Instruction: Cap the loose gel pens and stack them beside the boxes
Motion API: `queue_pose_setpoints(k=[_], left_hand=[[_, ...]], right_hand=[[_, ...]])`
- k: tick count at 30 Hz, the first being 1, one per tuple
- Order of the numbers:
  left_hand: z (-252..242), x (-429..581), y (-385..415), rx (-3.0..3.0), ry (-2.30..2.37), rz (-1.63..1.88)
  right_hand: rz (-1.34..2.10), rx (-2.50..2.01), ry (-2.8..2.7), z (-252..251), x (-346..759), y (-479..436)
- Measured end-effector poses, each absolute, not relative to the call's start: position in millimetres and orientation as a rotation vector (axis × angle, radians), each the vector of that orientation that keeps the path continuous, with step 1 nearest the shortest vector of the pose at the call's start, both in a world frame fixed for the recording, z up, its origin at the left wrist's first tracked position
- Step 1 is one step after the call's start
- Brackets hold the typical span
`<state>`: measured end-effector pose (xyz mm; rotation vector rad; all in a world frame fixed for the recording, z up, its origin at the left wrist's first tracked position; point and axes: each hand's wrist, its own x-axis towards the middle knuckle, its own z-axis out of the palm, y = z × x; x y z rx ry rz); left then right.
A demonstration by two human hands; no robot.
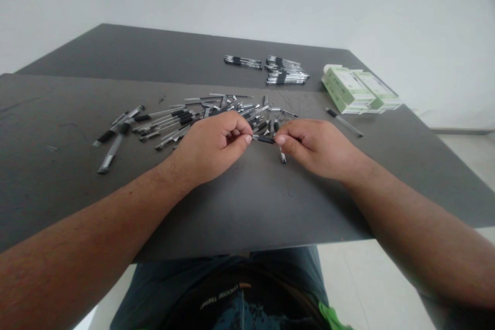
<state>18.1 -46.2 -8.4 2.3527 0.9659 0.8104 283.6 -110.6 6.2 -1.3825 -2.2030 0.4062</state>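
Observation:
A pen [264, 139] with a black grip is stretched between my two hands over the near part of the table. My left hand [216, 147] pinches its left end between thumb and forefinger. At the other end, my right hand [313, 147] closes round the barrel, hiding most of it. Just behind my hands spreads a loose heap of pen parts [170, 124], with clear barrels, black grips, caps and thin refills. One small clear piece [283, 157] lies on the table beside my right fingertips.
Bundled pens [286, 78] lie farther back, with another bundle [243, 62] to their left. Green and white boxes [348, 90] stand at the right. A single pen [344, 122] rests before them. More pen pieces [112, 152] lie at left on the grey table [247, 211].

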Motion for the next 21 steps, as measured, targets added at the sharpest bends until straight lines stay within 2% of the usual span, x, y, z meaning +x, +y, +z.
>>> queue_pose_setpoints(k=[21], left_hand=[[-9.0,19.1,-47.9,2.382,0.962,0.794]], right_hand=[[0.416,-1.396,-2.166,5.8,283.4,-112.0]])
